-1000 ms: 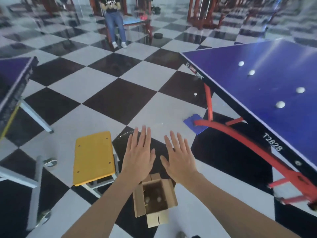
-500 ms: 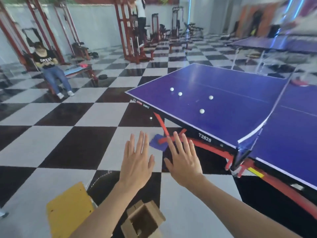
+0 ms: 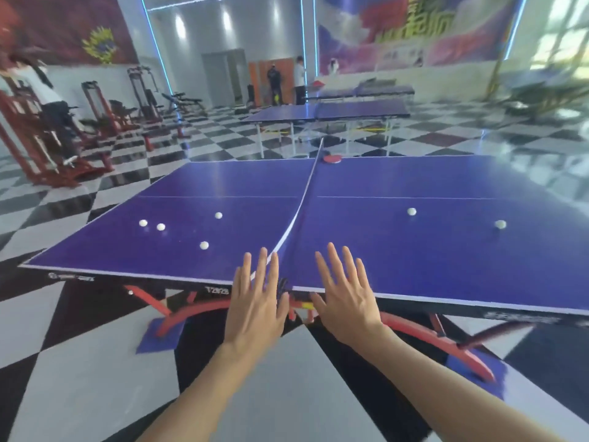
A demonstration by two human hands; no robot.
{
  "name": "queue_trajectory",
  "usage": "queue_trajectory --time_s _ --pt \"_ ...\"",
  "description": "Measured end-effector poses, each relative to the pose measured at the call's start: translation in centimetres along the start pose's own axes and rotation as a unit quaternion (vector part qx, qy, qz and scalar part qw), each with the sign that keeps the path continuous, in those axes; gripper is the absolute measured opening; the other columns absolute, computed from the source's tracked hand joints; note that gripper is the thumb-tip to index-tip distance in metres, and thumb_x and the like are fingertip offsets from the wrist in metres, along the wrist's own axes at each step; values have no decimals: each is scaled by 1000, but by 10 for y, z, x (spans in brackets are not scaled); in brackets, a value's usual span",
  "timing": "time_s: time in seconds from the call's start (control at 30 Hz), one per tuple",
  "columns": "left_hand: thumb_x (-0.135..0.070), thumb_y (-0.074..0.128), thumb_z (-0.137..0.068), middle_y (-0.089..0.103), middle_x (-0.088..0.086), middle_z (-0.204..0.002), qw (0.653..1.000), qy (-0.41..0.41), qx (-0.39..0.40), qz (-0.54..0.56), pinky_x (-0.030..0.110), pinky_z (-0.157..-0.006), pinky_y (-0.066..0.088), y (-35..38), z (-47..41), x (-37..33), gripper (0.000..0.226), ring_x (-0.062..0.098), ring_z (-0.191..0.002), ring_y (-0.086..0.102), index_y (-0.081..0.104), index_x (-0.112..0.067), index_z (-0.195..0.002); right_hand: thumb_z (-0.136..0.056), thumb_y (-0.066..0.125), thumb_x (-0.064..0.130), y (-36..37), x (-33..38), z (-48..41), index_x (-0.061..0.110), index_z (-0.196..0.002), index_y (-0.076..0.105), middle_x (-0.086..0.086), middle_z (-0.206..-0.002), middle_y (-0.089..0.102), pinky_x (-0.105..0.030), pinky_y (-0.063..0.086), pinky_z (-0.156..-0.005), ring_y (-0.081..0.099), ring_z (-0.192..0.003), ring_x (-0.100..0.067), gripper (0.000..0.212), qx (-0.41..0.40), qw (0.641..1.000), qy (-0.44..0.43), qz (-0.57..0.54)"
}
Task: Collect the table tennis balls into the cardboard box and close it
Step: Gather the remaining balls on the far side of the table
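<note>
Here both hands are held out in front, palms down, fingers straight and spread, and neither holds anything. The left hand (image 3: 255,307) and the right hand (image 3: 349,301) hover side by side at the near edge of the blue table tennis table (image 3: 414,260). The near end of the net (image 3: 302,199) runs away from just beside the left hand's fingers. Whether any fingertip touches the tabletop I cannot tell.

Four white table tennis balls lie on the tabletop ahead and to the left of the left hand. The closest ball (image 3: 204,245) is just beyond its fingertips and to the left, and the lone ball (image 3: 218,215) lies farther out. Further left, the inner ball (image 3: 161,227) and the outer ball (image 3: 143,223) sit just beside each other.

Beyond the right hand and off to its right, across the net, lie the nearer right ball (image 3: 411,211) and the far right ball (image 3: 500,223), well apart. The floor ball (image 3: 130,292) sits on the checkered floor (image 3: 63,362) under the table's left end, well to the left of the left hand, near the red table frame (image 3: 468,358).

Straight ahead of the hands, at the net's far end, lies a red paddle (image 3: 331,159). Beyond it stands a second table (image 3: 325,111).
</note>
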State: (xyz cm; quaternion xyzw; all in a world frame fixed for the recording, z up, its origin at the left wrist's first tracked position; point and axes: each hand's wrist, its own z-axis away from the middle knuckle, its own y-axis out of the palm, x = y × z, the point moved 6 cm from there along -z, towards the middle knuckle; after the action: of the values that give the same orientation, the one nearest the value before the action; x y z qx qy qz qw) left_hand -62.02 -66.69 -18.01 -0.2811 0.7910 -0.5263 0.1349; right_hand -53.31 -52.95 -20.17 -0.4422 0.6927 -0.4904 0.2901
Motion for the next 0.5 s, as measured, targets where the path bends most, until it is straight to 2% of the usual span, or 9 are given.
queue_trajectory --time_s 0.07,0.17,0.27,0.5 --pt "-44 39 -101 12 15 -163 1000 15 -6 9 50 -119 22 10 -28 -51 73 39 -150 8 12 -5 -156 -99 25 55 -4 -58 6 19 -154 -11 -10 -161 -18 -52 1 -120 -16 -147 -36 75 0 1000 18 18" --pt "-46 32 -102 0 13 -164 999 29 -4 34 50 -121 15 30 -67 -126 74 36 -151 -4 0 -6 -155 -99 23 56 -10 -145 13 18 -153 -13 -10 -161 -20 -53 3 -120 -16 -146 -37 75 0 998 42 41" --pt "-46 35 -101 1 12 -164 997 44 -5 57 50 -122 15 46 -103 -194 75 35 -151 -3 0 -8 -156 -100 26 54 -14 -223 16 17 -154 -9 -10 -162 -16 -53 5 -120 -13 -147 -37 75 -2 996 67 55" --pt "-49 26 -102 -4 11 -165 994 86 17 65 49 -122 13 82 -184 -301 74 35 -150 -9 -9 -10 -155 -99 29 54 -12 -353 5 17 -155 -5 -10 -162 -14 -53 6 -120 -12 -148 -36 75 12 992 107 69"
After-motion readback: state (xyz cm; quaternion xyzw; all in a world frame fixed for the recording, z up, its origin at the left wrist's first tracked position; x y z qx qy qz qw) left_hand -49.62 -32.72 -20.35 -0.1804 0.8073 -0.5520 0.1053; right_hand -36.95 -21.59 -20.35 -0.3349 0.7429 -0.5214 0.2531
